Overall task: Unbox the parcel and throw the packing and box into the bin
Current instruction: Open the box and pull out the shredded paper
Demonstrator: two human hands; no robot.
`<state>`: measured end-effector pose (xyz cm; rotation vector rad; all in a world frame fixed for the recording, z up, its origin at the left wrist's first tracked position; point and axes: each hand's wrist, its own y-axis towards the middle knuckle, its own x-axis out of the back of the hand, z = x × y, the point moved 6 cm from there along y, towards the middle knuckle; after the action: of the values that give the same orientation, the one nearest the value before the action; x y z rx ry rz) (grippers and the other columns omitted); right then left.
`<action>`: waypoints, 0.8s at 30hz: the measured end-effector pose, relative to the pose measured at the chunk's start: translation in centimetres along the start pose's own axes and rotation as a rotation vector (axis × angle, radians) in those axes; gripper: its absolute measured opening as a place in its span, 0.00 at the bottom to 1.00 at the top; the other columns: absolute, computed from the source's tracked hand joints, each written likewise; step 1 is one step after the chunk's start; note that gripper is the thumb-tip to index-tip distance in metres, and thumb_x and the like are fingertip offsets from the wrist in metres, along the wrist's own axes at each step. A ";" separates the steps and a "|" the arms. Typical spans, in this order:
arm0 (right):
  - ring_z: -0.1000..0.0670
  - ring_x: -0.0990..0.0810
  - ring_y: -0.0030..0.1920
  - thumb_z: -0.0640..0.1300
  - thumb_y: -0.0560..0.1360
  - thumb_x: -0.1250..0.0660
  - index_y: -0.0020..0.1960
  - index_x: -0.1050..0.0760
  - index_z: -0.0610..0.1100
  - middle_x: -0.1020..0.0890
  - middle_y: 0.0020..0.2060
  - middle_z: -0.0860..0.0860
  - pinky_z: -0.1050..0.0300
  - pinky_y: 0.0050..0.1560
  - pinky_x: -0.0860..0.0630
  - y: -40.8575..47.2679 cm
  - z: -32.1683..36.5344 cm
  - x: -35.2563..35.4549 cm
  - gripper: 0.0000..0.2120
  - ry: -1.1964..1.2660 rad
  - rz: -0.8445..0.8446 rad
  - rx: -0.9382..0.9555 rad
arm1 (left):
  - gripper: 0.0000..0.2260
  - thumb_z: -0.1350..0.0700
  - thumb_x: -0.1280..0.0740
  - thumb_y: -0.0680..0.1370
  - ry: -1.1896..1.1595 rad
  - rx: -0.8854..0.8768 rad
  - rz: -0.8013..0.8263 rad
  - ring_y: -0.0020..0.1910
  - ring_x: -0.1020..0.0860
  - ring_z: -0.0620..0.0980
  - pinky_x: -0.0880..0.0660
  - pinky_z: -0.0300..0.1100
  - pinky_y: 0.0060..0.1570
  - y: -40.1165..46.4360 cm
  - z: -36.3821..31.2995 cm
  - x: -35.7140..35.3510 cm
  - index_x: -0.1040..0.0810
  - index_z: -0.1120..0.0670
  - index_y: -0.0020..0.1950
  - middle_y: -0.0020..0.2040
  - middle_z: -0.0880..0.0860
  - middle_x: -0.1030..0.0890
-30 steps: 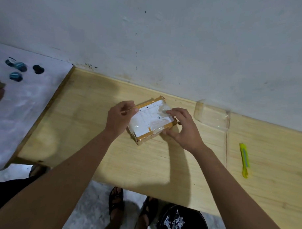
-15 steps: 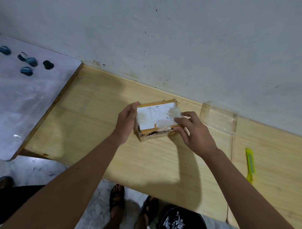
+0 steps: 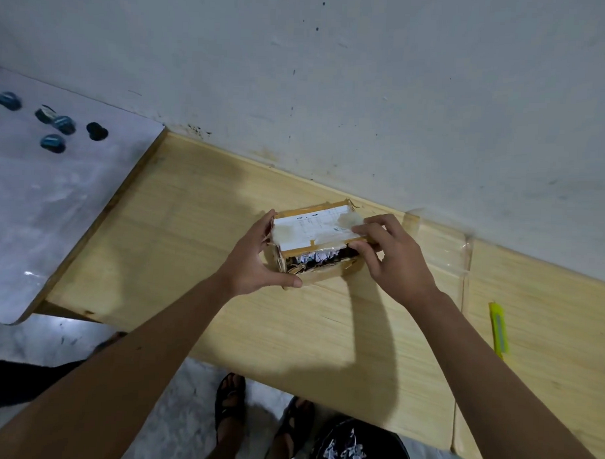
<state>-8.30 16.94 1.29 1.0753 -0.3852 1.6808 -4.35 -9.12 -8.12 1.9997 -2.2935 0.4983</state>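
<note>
A small brown cardboard parcel with a white shipping label and clear tape sits on the wooden table near the wall. Its top flap stands lifted along the near side, and shredded white paper and something dark show in the gap. My left hand grips the box's left end, thumb along the lower front edge. My right hand holds the right end, fingers curled over the flap's edge. A black bin with white shredded scraps inside stands on the floor below the table edge.
A yellow utility knife lies on the table to the right. A strip of clear tape lies by the wall behind my right hand. Several blue and black round caps rest on the grey surface at left. Sandalled feet stand beside the bin.
The parcel's top flap has come up at the near side, exposing shredded paper inside. My left hand has shifted down, its thumb now under the front edge.
</note>
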 end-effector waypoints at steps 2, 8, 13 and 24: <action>0.50 0.18 0.47 0.49 0.82 0.32 0.58 0.18 0.45 0.23 0.55 0.51 0.47 0.49 0.19 0.7 0.4 0.4 0.09 0.013 -0.051 0.003 | 0.67 0.41 0.11 0.52 0.023 -0.012 0.003 0.77 0.29 0.42 0.33 0.43 0.77 0.0 0.1 0.1 0.42 0.47 0.84 0.78 0.45 0.29; 0.46 0.19 0.49 0.44 0.83 0.33 0.57 0.21 0.43 0.22 0.52 0.49 0.46 0.51 0.20 4.9 0.8 1.0 0.06 0.006 -0.127 0.060 | 0.54 0.54 0.10 0.56 0.073 -0.058 -0.002 0.70 0.32 0.23 0.34 0.23 0.67 -0.2 -0.4 0.0 0.37 0.30 0.72 0.69 0.22 0.30; 0.51 0.17 0.47 0.41 0.80 0.30 0.64 0.25 0.44 0.19 0.51 0.50 0.53 0.52 0.17 8.0 0.0 1.0 0.13 0.131 -0.151 -0.030 | 0.63 0.47 0.10 0.55 0.033 -0.036 0.019 0.78 0.33 0.37 0.36 0.42 0.77 -0.2 -0.5 0.1 0.41 0.45 0.84 0.78 0.40 0.30; 0.50 0.14 0.46 0.46 0.77 0.26 0.66 0.22 0.44 0.16 0.52 0.50 0.68 0.44 0.25 10.8 -5.9 -1.2 0.19 0.172 0.028 -0.403 | 0.67 0.36 0.12 0.53 0.182 -0.014 0.120 0.81 0.37 0.42 0.37 0.53 0.81 0.2 -0.2 0.2 0.46 0.42 0.84 0.82 0.43 0.35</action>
<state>-20.52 16.12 -0.24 0.6278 -0.5989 1.6170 -4.62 -9.26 -7.94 1.7379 -2.3075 0.6422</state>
